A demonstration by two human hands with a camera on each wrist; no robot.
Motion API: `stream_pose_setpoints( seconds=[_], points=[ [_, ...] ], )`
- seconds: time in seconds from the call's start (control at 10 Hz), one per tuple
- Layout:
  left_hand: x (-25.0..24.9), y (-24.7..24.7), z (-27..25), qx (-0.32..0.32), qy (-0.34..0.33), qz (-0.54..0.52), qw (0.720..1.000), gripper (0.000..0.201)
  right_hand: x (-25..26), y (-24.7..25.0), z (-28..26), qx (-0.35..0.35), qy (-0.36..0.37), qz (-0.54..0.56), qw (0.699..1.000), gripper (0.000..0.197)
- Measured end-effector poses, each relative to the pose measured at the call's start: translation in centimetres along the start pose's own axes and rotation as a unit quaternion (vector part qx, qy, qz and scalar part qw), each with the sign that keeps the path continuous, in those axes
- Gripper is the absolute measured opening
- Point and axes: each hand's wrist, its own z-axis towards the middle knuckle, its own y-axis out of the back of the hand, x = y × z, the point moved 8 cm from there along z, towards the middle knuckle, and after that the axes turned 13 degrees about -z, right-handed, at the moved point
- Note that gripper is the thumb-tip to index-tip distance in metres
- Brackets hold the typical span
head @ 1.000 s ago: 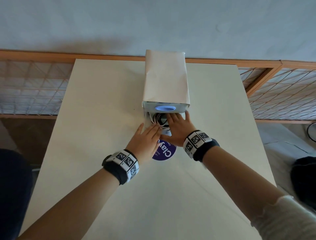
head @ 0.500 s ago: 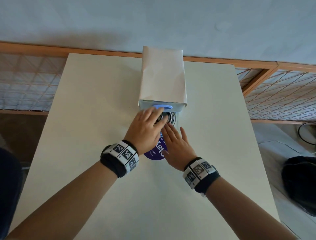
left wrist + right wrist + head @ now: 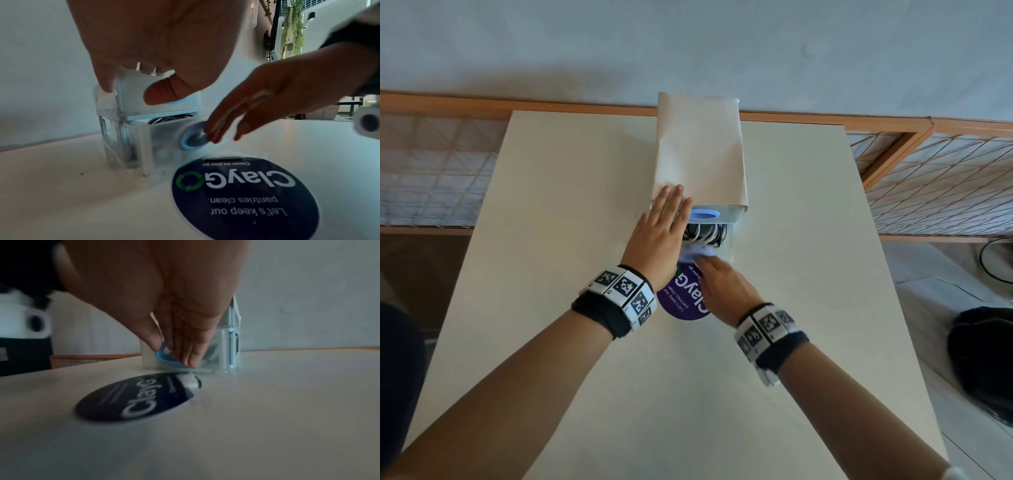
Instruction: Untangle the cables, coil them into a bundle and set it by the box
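A paper-covered box [image 3: 698, 154] stands at the table's far middle. Its lower clear drawer [image 3: 164, 138] is slid out toward me, and black and white coiled cables [image 3: 705, 231] lie inside it. My left hand [image 3: 661, 233] lies flat on the box's near left top corner, with the thumb [image 3: 160, 92] against the upper drawer front beside its blue ring. My right hand [image 3: 722, 284] reaches in low with straight fingers [image 3: 185, 345], whose tips touch the lower drawer's front at its blue ring handle [image 3: 162, 360]. Neither hand holds anything.
A round dark sticker [image 3: 685, 301] lies on the white table [image 3: 551, 240] just before the drawer, under my hands. An orange-framed mesh railing [image 3: 928, 178] runs behind and to both sides. A dark bundle [image 3: 983, 359] lies off the table's right edge.
My left hand has moved from the drawer front up onto the top of the box. My right hand has come forward again, and its fingertips now touch the lower drawer's ring.
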Motion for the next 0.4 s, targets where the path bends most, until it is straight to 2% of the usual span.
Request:
stream_pose_setpoints(
  seconds=[0.1,0.2,0.4],
  points=[
    [-0.1,0.4,0.1,0.006,-0.016,0.003,1.0,0.078,-1.1,-1.0,3.3,0.043,-0.041,-0.014,0.998,0.069],
    [-0.2,0.5,0.1,0.008,-0.029,0.004,1.0,0.08,-1.1,-2.3,3.8,0.079,-0.068,-0.033,0.994,0.078],
    [-0.6,1.6,0.2,0.035,-0.001,-0.028,0.999,0.082,-0.5,-0.2,1.9,0.066,-0.063,-0.043,0.995,0.074]
  ],
)
